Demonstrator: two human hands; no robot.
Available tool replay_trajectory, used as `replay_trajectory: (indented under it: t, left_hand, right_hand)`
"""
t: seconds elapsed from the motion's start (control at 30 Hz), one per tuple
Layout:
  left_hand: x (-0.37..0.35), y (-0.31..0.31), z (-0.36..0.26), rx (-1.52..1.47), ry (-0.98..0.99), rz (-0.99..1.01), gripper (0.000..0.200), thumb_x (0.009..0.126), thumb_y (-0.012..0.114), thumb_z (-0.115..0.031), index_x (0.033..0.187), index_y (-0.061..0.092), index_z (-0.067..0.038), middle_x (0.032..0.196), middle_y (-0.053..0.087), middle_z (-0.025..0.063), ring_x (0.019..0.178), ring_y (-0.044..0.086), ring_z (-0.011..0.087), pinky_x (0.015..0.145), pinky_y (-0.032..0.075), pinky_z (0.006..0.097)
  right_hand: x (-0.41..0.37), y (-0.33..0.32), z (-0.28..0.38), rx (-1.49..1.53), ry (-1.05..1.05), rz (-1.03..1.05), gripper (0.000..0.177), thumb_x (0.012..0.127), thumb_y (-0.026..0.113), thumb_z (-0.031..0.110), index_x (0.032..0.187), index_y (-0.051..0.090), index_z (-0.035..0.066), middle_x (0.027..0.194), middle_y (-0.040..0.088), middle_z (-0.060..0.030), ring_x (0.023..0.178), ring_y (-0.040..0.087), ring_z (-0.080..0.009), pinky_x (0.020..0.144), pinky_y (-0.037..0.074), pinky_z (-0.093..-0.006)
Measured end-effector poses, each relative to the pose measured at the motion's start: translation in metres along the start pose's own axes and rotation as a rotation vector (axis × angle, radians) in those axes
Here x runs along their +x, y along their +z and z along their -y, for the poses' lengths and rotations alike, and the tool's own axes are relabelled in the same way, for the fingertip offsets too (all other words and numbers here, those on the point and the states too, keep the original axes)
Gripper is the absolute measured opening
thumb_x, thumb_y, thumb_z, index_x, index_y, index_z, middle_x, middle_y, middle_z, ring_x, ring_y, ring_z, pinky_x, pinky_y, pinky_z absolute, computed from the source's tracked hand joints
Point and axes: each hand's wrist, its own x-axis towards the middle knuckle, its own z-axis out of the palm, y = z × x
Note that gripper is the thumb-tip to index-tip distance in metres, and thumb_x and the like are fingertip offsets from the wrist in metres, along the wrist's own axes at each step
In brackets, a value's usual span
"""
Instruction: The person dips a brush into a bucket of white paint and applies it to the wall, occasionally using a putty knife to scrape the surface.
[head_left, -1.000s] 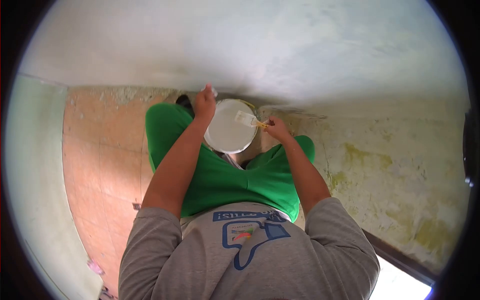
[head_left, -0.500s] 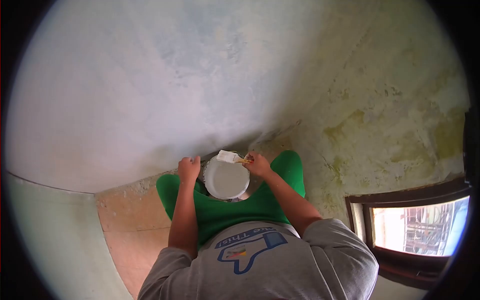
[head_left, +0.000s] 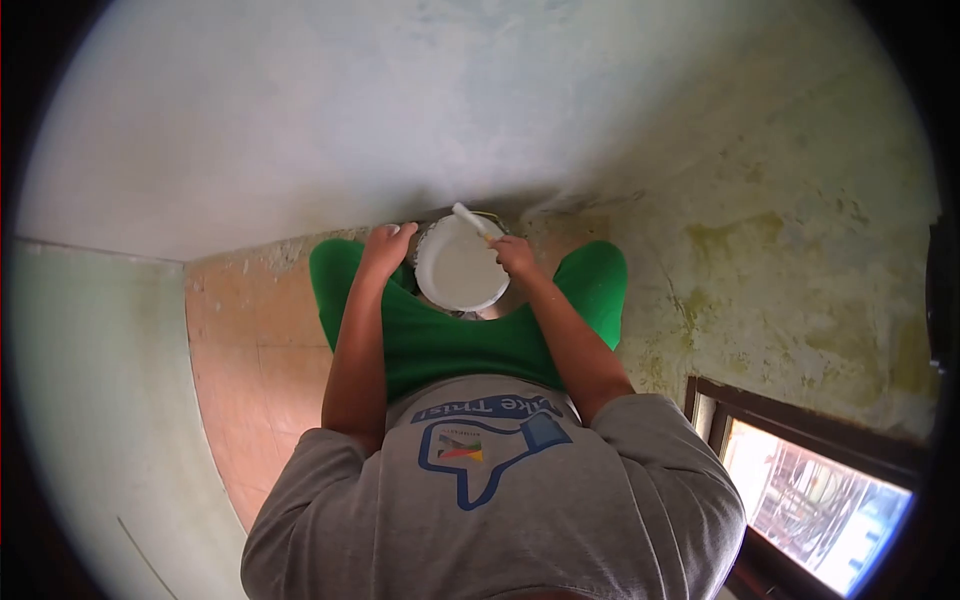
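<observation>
A white bucket (head_left: 428, 275) of pale, whitish paint stands between my green-clad knees, close against the wall. My right hand (head_left: 514, 257) is closed around the handle of a paintbrush (head_left: 470, 217) at the bucket's right side. The brush's white-coated bristles point up and left over the far rim, seen nearly edge-on. Beside the bucket's left rim is my left hand (head_left: 388, 247), its fingers curled and its thumb side toward the bucket. Whether it touches the rim or holds anything small, I cannot make out.
A pale, whitish wall (head_left: 400, 110) rises in front. The right-hand wall (head_left: 750, 260) is stained and patchy, with a dark-framed window (head_left: 800, 490) low at the right. Orange-brown floor (head_left: 250, 310) shows at the left, beside a greenish surface (head_left: 100, 370).
The view has tilted, so the bucket, hands and knees appear higher. The paintbrush has turned from lying broadside over the bucket to nearly edge-on, its bristles at the far rim.
</observation>
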Motion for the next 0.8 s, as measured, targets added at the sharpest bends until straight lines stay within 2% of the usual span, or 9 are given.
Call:
replay_trajectory:
  t: [0.03, 0.1, 0.17, 0.2, 0.3, 0.4, 0.53, 0.6, 0.8]
  left_hand:
    - [0.001, -0.008, -0.003, -0.046, -0.114, 0.081, 0.046, 0.089, 0.063, -0.042, 0.081, 0.063, 0.003, 0.075, 0.063, 0.0116, 0.074, 0.062, 0.0253, 0.072, 0.047, 0.0396]
    - [-0.012, -0.018, -0.007, -0.127, -0.031, 0.026, 0.042, 0.090, 0.064, -0.040, 0.075, 0.057, -0.002, 0.070, 0.055, 0.0057, 0.067, 0.054, 0.0189, 0.065, 0.043, 0.0357]
    - [-0.022, -0.026, -0.013, -0.203, 0.076, -0.012, 0.041, 0.091, 0.064, -0.038, 0.069, 0.051, -0.007, 0.065, 0.047, -0.0001, 0.060, 0.047, 0.0125, 0.057, 0.039, 0.0318]
    - [-0.027, -0.032, -0.017, -0.300, 0.028, 0.002, 0.038, 0.092, 0.064, -0.036, 0.070, 0.050, -0.009, 0.063, 0.045, -0.0012, 0.056, 0.044, 0.0108, 0.053, 0.036, 0.0298]
    - [-0.037, -0.039, -0.033, -0.478, -0.030, 0.070, 0.036, 0.094, 0.064, -0.032, 0.070, 0.047, -0.012, 0.060, 0.042, -0.0036, 0.051, 0.039, 0.0077, 0.048, 0.030, 0.0267]
    - [-0.042, -0.038, -0.055, -0.570, -0.037, 0.194, 0.036, 0.095, 0.064, -0.031, 0.069, 0.046, -0.014, 0.058, 0.041, -0.0043, 0.049, 0.038, 0.0075, 0.046, 0.029, 0.0263]
    - [-0.047, -0.030, -0.091, -0.655, 0.012, 0.379, 0.032, 0.096, 0.064, -0.028, 0.071, 0.047, -0.015, 0.060, 0.044, -0.0062, 0.051, 0.037, 0.0036, 0.046, 0.026, 0.0228]
    - [-0.050, -0.024, -0.115, -0.656, 0.032, 0.439, 0.031, 0.096, 0.063, -0.026, 0.072, 0.047, -0.015, 0.060, 0.044, -0.0061, 0.051, 0.037, 0.0037, 0.046, 0.027, 0.0229]
    - [-0.053, -0.005, -0.159, -0.674, 0.071, 0.599, 0.027, 0.097, 0.061, -0.022, 0.074, 0.047, -0.014, 0.060, 0.044, -0.0057, 0.051, 0.038, 0.0040, 0.047, 0.027, 0.0227]
  right_hand:
    - [0.000, -0.004, 0.001, -0.011, -0.006, 0.014, 0.030, 0.093, 0.062, 0.035, 0.105, 0.067, 0.008, 0.069, 0.061, -0.0086, 0.055, 0.057, -0.0192, 0.051, 0.045, -0.0349]
    - [-0.004, -0.017, 0.007, 0.528, 0.353, 0.258, 0.024, 0.101, 0.053, 0.035, 0.104, 0.061, 0.013, 0.061, 0.042, 0.0046, 0.047, 0.031, -0.0058, 0.045, 0.025, -0.0257]
    - [-0.025, -0.034, 0.026, 0.635, 0.349, 0.371, 0.022, 0.103, 0.049, 0.034, 0.104, 0.057, 0.014, 0.061, 0.038, 0.0064, 0.047, 0.028, -0.0050, 0.046, 0.023, -0.0253]
    - [-0.039, -0.043, 0.036, 0.744, 0.360, 0.486, 0.020, 0.105, 0.045, 0.034, 0.104, 0.053, 0.015, 0.061, 0.035, 0.0082, 0.046, 0.025, -0.0043, 0.046, 0.020, -0.0250]
    - [-0.074, -0.067, 0.061, 0.856, 0.282, 0.514, 0.020, 0.107, 0.042, 0.031, 0.108, 0.052, 0.014, 0.063, 0.037, 0.0078, 0.047, 0.025, -0.0048, 0.048, 0.021, -0.0244]
    - [-0.109, -0.095, 0.082, 0.957, 0.221, 0.444, 0.023, 0.106, 0.044, 0.031, 0.113, 0.055, 0.013, 0.067, 0.041, 0.0052, 0.049, 0.028, -0.0054, 0.047, 0.023, -0.0234]
    - [-0.159, -0.159, 0.123, 0.969, -0.031, 0.282, 0.022, 0.106, 0.045, 0.029, 0.116, 0.054, 0.011, 0.074, 0.047, 0.0022, 0.054, 0.035, -0.0071, 0.050, 0.029, -0.0241]
    - [-0.165, -0.202, 0.129, 0.879, -0.038, -0.059, 0.023, 0.105, 0.048, 0.027, 0.117, 0.053, 0.009, 0.080, 0.053, -0.0014, 0.057, 0.040, -0.0093, 0.051, 0.034, -0.0246]
    - [-0.207, -0.312, 0.186, 0.674, -0.339, -0.521, 0.016, 0.102, 0.052, 0.021, 0.106, 0.057, 0.006, 0.079, 0.057, -0.0034, 0.060, 0.048, -0.0113, 0.051, 0.042, -0.0280]
